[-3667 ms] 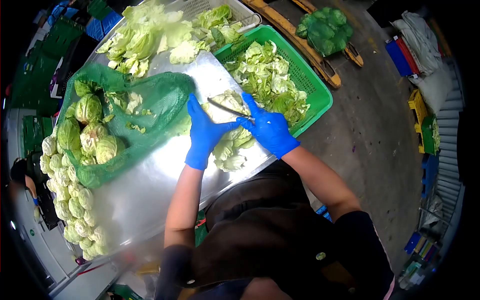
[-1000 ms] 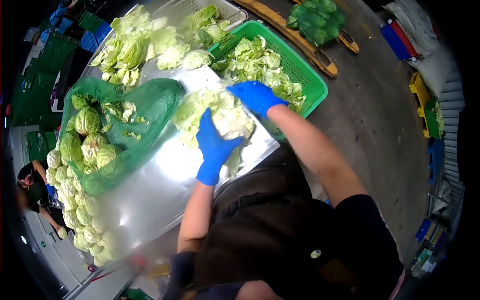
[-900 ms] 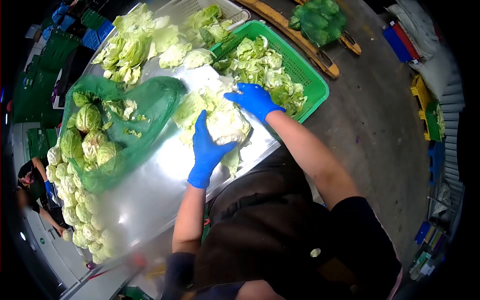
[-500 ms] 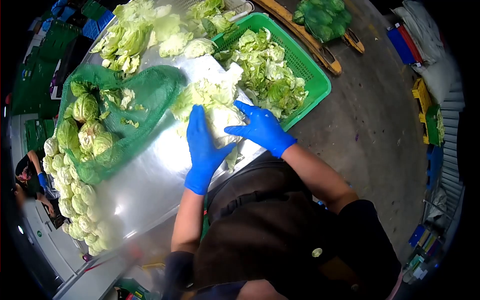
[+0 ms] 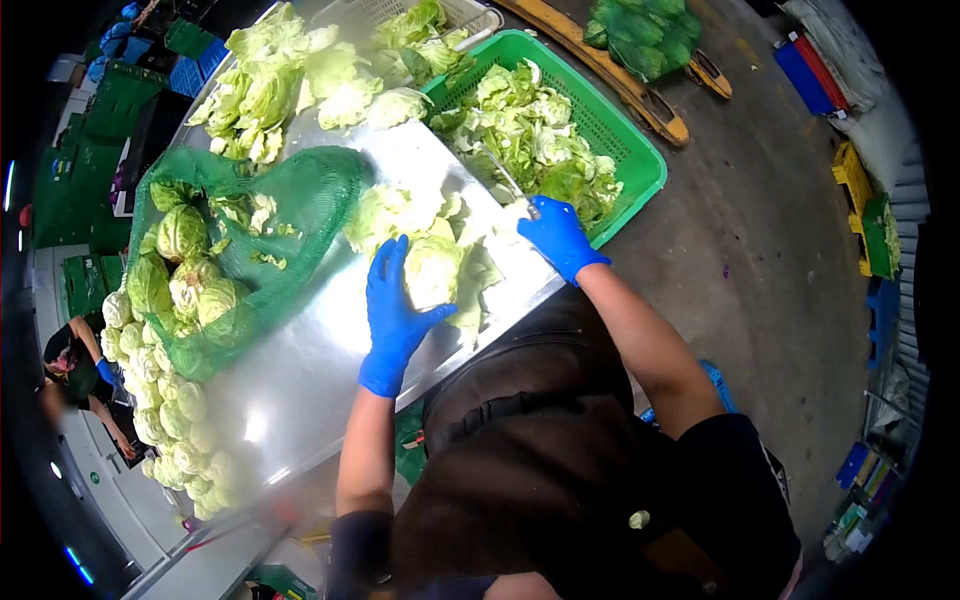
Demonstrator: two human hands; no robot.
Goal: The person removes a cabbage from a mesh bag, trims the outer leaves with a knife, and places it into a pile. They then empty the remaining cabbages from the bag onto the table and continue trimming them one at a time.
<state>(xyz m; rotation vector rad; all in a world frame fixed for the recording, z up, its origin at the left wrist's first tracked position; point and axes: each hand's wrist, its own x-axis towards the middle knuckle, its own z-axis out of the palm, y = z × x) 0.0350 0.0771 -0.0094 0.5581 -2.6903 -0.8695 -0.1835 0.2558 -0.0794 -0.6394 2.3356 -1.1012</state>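
Observation:
My left hand (image 5: 395,312), in a blue glove, cups the left side of a pale cabbage (image 5: 433,275), with the thumb at its near side. Loose outer leaves (image 5: 385,215) lie around that cabbage on the metal table. Off to the right, my gloved right hand (image 5: 560,238) is closed around what looks like a knife (image 5: 505,172). Its thin blade points up and left along the table corner, beside the green crate (image 5: 640,180); the handle is mostly hidden.
Cabbage leaves fill much of the crate. A green net bag (image 5: 315,205) with several cabbages lies at left, near a pile of pale cabbages (image 5: 160,400). More leaves (image 5: 262,85) lie at the back. A person (image 5: 85,360) stands at far left; a pallet truck (image 5: 600,70) is beyond the crate.
My right hand has left the cabbage, moved right and closed on the knife. My left hand stays at the cabbage, and more leaves lie spread beside it.

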